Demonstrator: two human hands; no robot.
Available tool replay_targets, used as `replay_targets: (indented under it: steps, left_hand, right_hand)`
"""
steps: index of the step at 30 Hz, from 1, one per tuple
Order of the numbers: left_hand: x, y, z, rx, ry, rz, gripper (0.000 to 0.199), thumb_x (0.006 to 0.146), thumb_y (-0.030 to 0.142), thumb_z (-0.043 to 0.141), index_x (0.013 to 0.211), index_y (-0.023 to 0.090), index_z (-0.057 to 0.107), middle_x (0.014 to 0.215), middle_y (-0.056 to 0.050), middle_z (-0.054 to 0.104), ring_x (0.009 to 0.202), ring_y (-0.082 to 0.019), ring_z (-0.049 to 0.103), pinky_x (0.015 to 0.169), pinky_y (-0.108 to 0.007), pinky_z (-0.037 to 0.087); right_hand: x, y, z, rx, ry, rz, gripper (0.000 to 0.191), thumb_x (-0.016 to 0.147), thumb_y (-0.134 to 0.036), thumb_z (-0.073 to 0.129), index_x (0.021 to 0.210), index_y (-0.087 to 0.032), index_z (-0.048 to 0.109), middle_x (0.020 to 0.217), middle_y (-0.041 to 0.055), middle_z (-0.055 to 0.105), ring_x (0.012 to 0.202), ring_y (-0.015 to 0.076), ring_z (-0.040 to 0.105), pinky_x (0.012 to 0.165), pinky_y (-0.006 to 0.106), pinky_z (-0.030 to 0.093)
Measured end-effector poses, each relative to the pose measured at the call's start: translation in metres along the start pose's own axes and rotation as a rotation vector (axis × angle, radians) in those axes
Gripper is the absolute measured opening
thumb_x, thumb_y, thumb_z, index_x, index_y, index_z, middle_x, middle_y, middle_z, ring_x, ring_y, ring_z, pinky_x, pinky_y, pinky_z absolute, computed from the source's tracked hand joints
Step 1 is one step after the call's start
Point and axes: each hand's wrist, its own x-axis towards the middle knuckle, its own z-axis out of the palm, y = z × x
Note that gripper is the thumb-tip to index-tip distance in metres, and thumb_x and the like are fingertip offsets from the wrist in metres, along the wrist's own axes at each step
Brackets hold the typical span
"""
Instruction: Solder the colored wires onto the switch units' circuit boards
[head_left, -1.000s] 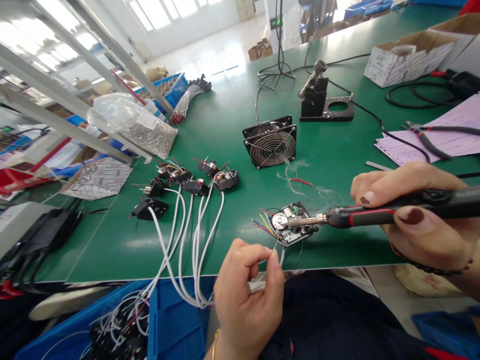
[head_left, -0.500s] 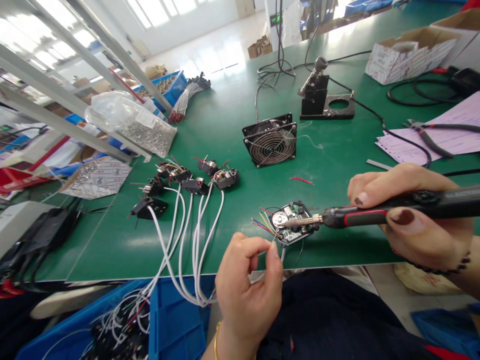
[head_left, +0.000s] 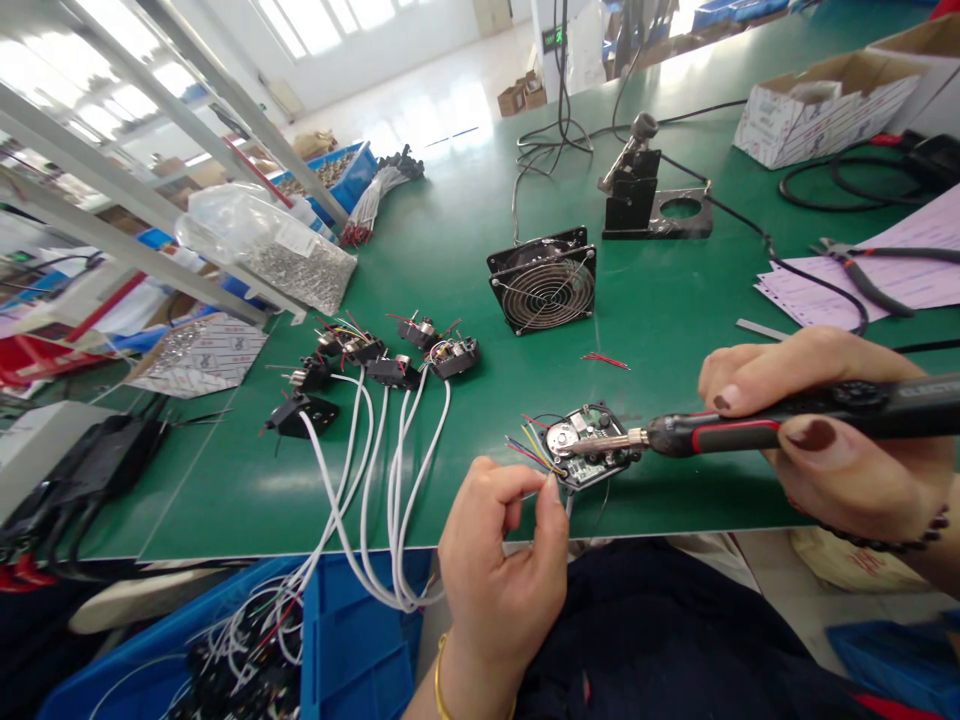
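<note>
My right hand [head_left: 862, 450] is wrapped around the black and red handle of a soldering iron [head_left: 705, 434]. Its metal tip lies over a small circuit board [head_left: 589, 462] in an open black housing, near a round silver part. Red, yellow and blue wires [head_left: 534, 452] stick out from the left side of this housing. My left hand [head_left: 502, 560] pinches a thin wire between thumb and forefinger at the housing's lower left corner; the fingertips mostly hide it. A grey cable leaves the housing below, partly behind that hand.
A small fan [head_left: 544, 285] stands behind the board, with a black iron stand [head_left: 634, 200] farther back. Several housings [head_left: 394, 372] with white cables lie left. Red wire scraps [head_left: 606, 361], pliers [head_left: 862, 275] and pink papers [head_left: 900, 245] are around. A blue bin [head_left: 356, 640] sits below the edge.
The view has shifted very slightly. My left fingertips have moved a little closer to the housing's corner; the soldering iron stays in about the same place on the board.
</note>
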Motion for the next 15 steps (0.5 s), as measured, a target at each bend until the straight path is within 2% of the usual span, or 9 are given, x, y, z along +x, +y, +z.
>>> replay_targets:
  steps: [4, 10, 12, 15]
  left_hand:
    - [-0.001, -0.001, 0.001, 0.001, -0.002, 0.007, 0.022, 0.100, 0.001, 0.067, 0.099, 0.023, 0.066, 0.073, 0.008, 0.044, 0.063, -0.010, 0.046, 0.059, -0.025, 0.040]
    - [-0.007, 0.003, -0.007, -0.064, 0.023, 0.022, 0.022, 0.100, 0.000, 0.063, 0.105, 0.022, 0.064, 0.077, 0.005, 0.050, 0.067, -0.011, 0.048, 0.061, -0.024, 0.042]
    - [-0.012, 0.007, -0.009, -0.118, 0.042, 0.025, 0.019, 0.102, 0.003, 0.060, 0.108, 0.021, 0.062, 0.080, 0.003, 0.052, 0.069, -0.013, 0.049, 0.062, -0.024, 0.044]
    - [-0.025, 0.014, -0.004, -0.188, 0.087, -0.015, 0.010, 0.108, 0.014, 0.055, 0.109, 0.022, 0.061, 0.081, 0.001, 0.052, 0.072, -0.015, 0.051, 0.063, -0.027, 0.045]
  right_hand:
    - [-0.003, 0.001, 0.000, 0.006, -0.006, 0.004, 0.016, 0.106, -0.038, 0.077, 0.104, -0.025, 0.084, 0.079, 0.0024, 0.073, 0.062, 0.0190, 0.063, 0.052, 0.039, 0.045]
    - [-0.001, -0.001, -0.007, 0.037, 0.095, -0.007, 0.019, 0.103, -0.044, 0.083, 0.105, -0.025, 0.088, 0.078, 0.0044, 0.075, 0.069, 0.0233, 0.069, 0.057, 0.042, 0.049]
    - [0.001, -0.004, -0.013, 0.036, 0.067, -0.036, 0.022, 0.105, -0.047, 0.082, 0.112, -0.028, 0.089, 0.078, 0.0047, 0.075, 0.072, 0.0238, 0.070, 0.059, 0.042, 0.052]
    - [-0.003, -0.003, -0.016, -0.025, 0.046, -0.039, 0.023, 0.105, -0.048, 0.083, 0.119, -0.032, 0.090, 0.090, 0.0081, 0.079, 0.086, 0.0269, 0.074, 0.068, 0.045, 0.060]
